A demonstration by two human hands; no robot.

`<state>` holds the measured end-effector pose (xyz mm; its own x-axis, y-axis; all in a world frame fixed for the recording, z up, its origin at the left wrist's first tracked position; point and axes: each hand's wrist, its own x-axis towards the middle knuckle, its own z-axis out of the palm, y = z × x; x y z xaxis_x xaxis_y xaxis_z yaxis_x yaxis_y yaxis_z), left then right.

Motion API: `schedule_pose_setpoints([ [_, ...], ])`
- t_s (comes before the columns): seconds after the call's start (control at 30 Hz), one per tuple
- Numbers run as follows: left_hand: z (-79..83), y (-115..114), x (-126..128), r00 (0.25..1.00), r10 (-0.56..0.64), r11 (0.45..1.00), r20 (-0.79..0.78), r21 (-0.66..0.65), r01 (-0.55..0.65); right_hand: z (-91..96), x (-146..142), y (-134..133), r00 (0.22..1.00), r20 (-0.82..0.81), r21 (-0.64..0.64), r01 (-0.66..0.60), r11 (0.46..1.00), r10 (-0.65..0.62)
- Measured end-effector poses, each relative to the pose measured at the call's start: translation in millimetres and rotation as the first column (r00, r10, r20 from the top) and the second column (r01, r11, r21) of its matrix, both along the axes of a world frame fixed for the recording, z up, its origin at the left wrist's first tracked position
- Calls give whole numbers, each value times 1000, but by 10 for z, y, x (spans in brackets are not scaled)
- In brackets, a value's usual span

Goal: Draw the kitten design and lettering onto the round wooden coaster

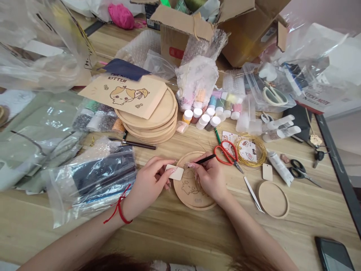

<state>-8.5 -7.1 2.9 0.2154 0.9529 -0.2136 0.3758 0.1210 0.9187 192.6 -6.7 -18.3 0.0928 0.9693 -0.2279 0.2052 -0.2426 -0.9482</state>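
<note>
My left hand pinches a small pale rectangular wooden tag and holds it over the left rim of a round wooden tray with a cartoon drawn on it. My right hand grips a thin black pen or brush, its tip pointing left toward the tag. A red string is tied round my left wrist. Both hands rest over the tray near the middle of the wooden table.
Red-handled scissors, a gold wire coil, tweezers, a smaller round tray and a glue tube lie to the right. Small paint bottles, stacked wooden trays, plastic bags and cardboard boxes crowd the back and left. A phone lies bottom right.
</note>
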Motion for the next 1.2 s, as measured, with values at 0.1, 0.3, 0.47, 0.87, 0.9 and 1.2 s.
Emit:
schedule_pose_setpoints([
  [0.1,-37,-6,-1,1000,-1,1000,11,9,1,-10,3,4,1000,11,4,-4,1000,4],
  [0.3,-111,-7,0,999,6,998,54,64,-10,22,-1,29,998,65,72,14,997,-19],
  [0.47,-116,1,1,998,-2,997,58,79,-2,19,-3,33,997,79,83,0,997,-7],
  [0.87,-115,-4,-12,998,-3,997,55,77,-1,-10,-8,22,983,181,156,-20,987,-9],
  [0.9,-114,-3,-10,999,-2,997,53,77,-2,-8,-9,19,981,192,163,-24,986,-8],
  [1.2,-86,-27,11,999,32,997,-4,77,-32,39,-24,-18,969,248,165,-45,985,3],
])
